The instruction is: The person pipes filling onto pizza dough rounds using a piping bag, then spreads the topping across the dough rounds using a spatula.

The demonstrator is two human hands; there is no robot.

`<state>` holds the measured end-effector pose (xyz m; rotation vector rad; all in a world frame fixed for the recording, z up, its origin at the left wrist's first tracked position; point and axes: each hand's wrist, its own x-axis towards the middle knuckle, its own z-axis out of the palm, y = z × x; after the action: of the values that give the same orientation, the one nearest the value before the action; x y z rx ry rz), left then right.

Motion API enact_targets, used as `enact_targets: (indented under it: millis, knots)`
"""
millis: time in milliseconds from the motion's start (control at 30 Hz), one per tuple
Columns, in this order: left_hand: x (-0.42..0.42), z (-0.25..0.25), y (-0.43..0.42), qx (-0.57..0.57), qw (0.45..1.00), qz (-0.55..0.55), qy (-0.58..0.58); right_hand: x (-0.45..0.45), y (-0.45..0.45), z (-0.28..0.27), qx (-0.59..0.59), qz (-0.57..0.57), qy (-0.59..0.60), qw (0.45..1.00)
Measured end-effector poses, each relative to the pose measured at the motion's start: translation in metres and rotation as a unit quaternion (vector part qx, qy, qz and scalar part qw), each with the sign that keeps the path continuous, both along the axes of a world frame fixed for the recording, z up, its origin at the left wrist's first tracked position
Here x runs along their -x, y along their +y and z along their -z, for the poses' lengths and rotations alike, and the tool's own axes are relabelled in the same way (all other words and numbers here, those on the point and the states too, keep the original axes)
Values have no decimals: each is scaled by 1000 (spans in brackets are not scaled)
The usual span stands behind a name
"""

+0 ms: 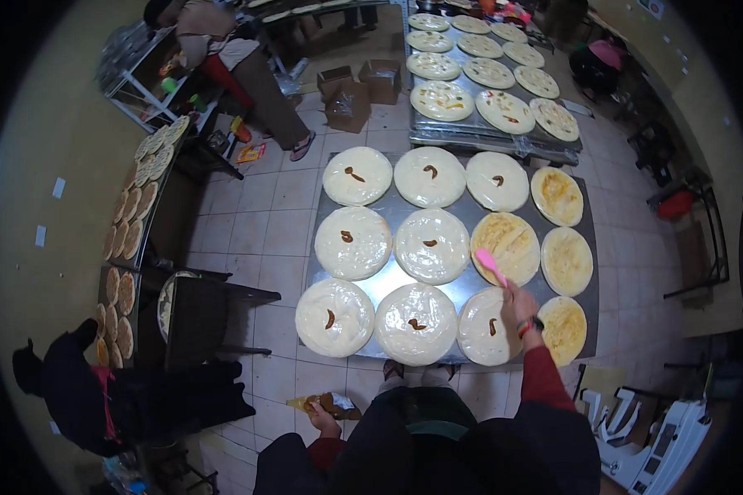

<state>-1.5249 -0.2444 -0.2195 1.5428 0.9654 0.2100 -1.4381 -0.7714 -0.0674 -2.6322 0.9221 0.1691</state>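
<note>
My right hand (519, 305) is closed around the handle of a pink spatula (488, 263). The spatula's blade lies over a round flat dough (516, 239) whose top is smeared yellowish brown. Under my right wrist is a pale dough round (480, 330) with a brown dab of paste. Low at my left side, my left hand (325, 422) grips a clear plastic bag of brown paste (332, 404). Several more pale rounds (352, 243) with brown dabs lie in rows on the metal table (388, 279). The right-hand column of rounds (566, 261) is smeared with paste.
Beyond stands a second table (495, 132) with several topped rounds. A person (239, 66) stands by a shelf at the upper left; another person in dark clothes (132, 396) is at the lower left. Cardboard boxes (348, 107) sit on the floor. White equipment (656, 437) stands at the lower right.
</note>
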Motion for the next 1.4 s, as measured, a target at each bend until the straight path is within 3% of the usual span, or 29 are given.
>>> enact_targets:
  millis: [100,167,233,333,400,433,500,567,633,733,833,967,1067,1233,1400]
  knots:
    - [-12,-19,-17,46,999,-19,-9,44,16,10,-60,-12,-91,994]
    - [-17,-6,-11,53,998,-5,-29,74,21,15,-172,3,-202,964]
    - [-21,-1,-5,59,997,6,-48,102,24,24,-243,66,-202,946]
    - [-30,-7,-3,33,996,26,-75,133,40,14,-202,82,-201,955]
    - [-35,2,7,27,999,12,-18,146,54,15,-61,135,-146,978]
    - [-36,8,15,30,999,11,-27,150,62,15,-59,134,-155,977]
    - [-42,24,29,-105,992,39,64,156,78,14,-34,171,-134,976]
    - [-45,17,32,-91,994,31,56,154,94,10,-38,184,-120,975]
    - [-45,10,36,-165,984,58,32,154,104,14,-43,194,-102,975]
    - [-46,9,40,-98,995,-10,-3,155,113,28,-58,181,-136,972]
    - [-38,5,46,-125,992,-25,5,151,118,25,-55,160,-141,975]
    - [-22,18,65,-254,965,49,52,146,121,20,-56,175,-125,975]
    - [-11,-38,51,-265,953,116,87,146,119,24,-61,172,-119,976]
    - [-2,-40,53,-206,961,160,97,147,124,26,-56,182,-117,975]
    - [-2,-26,54,-221,926,263,159,144,127,29,-65,192,-119,972]
